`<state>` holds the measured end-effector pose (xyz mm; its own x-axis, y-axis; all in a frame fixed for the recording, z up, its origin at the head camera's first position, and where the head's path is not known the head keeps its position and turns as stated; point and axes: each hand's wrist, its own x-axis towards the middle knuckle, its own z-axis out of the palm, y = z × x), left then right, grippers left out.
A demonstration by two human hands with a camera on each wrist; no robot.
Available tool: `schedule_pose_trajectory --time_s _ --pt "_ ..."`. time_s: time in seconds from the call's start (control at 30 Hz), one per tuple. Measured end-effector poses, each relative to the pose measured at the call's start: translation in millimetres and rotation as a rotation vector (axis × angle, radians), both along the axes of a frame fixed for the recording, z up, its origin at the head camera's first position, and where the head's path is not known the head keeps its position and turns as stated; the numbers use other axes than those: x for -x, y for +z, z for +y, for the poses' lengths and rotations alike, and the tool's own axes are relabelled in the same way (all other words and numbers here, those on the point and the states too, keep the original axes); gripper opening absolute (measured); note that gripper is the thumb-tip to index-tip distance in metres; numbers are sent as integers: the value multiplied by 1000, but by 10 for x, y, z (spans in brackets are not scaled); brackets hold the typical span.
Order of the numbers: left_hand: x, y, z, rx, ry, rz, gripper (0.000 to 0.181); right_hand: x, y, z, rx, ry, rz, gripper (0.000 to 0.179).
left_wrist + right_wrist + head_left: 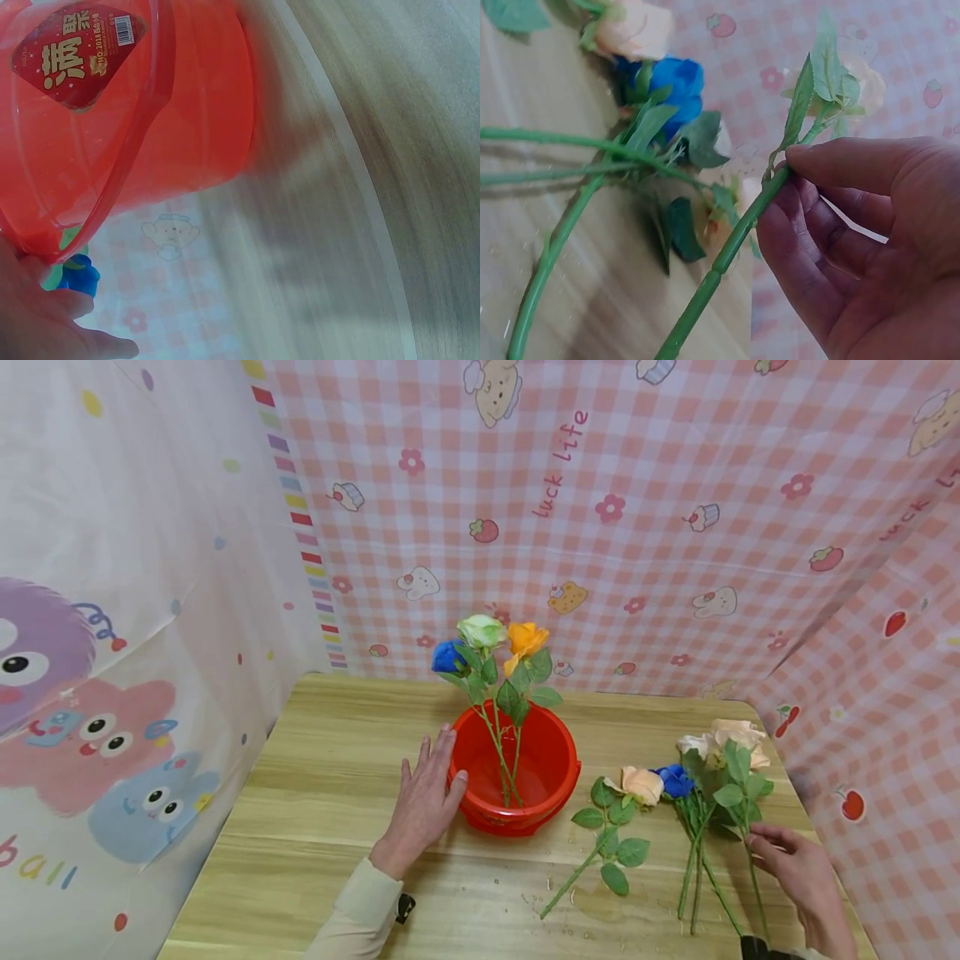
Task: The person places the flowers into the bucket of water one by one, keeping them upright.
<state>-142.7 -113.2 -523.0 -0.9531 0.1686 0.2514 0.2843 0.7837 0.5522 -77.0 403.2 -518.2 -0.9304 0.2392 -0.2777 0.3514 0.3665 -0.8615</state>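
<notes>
Right wrist view: my right hand (881,259) pinches a pale rose (868,88) by its stem (697,307) over the worktop (300,793)'s right side; probably light and springy, best gripped below the leaves (801,105). My left hand (423,793) lies straight-fingered against the red bucket (517,822).

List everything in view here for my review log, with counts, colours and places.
bucket: one, red, on the table
bucket roses: three, blue, pale green and orange, standing in the bucket
lone rose: one, peach, lying right of the bucket
pile roses: at least three, blue, white and peach, overlapping at the table's right
held rose: one, peach, in the right hand
label: one, red and gold, on the bucket
table: one, light brown, below everything
checked cloth: pieces unclear, pink and white, behind and right
cartoon cloth: one, mostly white, left
left hand: one, bare, at the bucket's left side
right hand: one, bare, pinching the held rose's stem
</notes>
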Motion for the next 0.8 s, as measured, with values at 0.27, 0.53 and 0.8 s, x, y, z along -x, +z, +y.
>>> schedule_pose_trajectory --time_s 0.27,0.53,0.8 --pt "7 -13 -2 9 4 -8 65 46 67 -88 39 -48 106 23" --pt "-1 -4 3 3 -4 -6 65 88 181 -197 130 -137 142 10" --pt "-5 -8 -3 1 -1 -15 65 147 266 -376 249 -206 220 13"
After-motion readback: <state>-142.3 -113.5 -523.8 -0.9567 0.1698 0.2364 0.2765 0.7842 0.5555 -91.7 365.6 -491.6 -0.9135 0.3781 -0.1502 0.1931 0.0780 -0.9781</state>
